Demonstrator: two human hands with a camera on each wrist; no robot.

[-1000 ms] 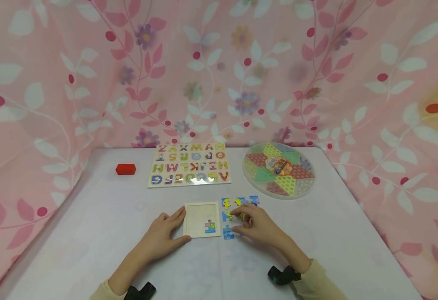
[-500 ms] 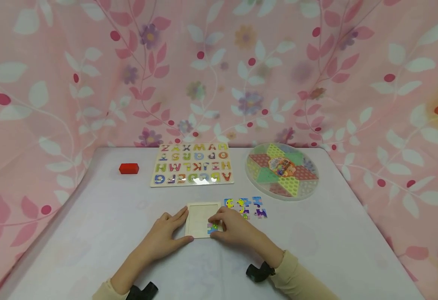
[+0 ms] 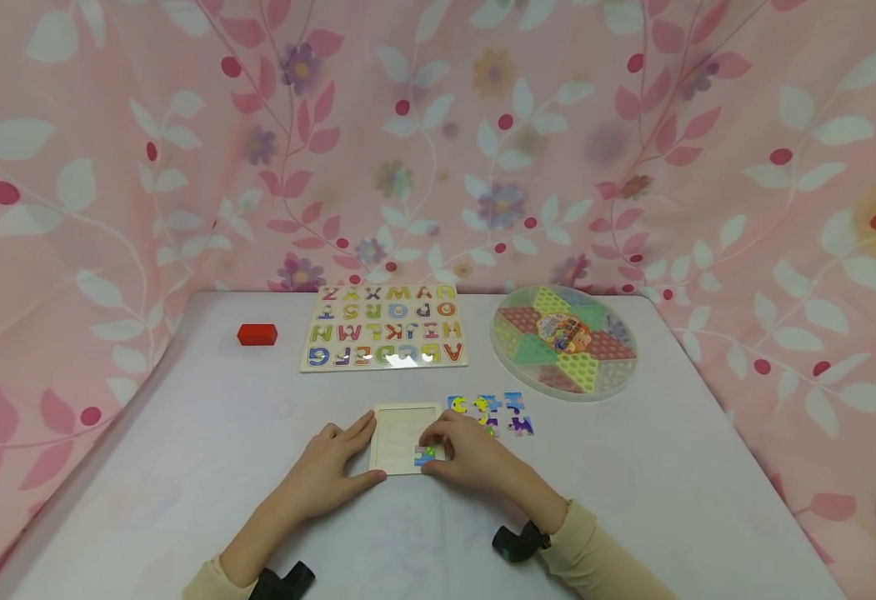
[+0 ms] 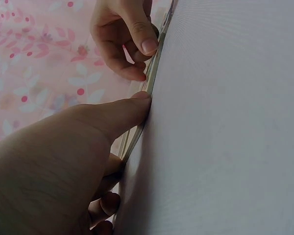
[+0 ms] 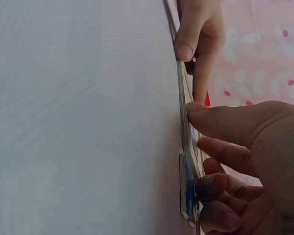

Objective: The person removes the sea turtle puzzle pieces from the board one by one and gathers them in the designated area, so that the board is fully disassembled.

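Note:
A small square wooden puzzle tray (image 3: pixel 394 428) lies on the table. My left hand (image 3: pixel 327 467) holds its left side, thumb at the near corner and index finger at the far corner. Inside the tray's near right corner is a blue, green and pink jigsaw piece (image 3: pixel 424 457). My right hand (image 3: pixel 471 454) pinches this piece between thumb and index finger, partly covering it. Several loose jigsaw pieces (image 3: pixel 515 402) lie just right of the tray, some hidden by that hand. In the right wrist view, a blue-topped piece (image 5: pixel 188 188) lies beside the tray, below the curled fingers.
Farther back stands an alphabet board (image 3: pixel 385 330). To its right lies a round Chinese checkers board (image 3: pixel 563 343) under a clear lid. A red block (image 3: pixel 257 335) sits at the back left. Floral pink cloth (image 3: pixel 438 142) hangs behind the white table (image 3: pixel 182 433).
My right hand has moved left from the loose pieces to the tray's near right corner and stays there over the last half second. The left hand keeps its place on the tray.

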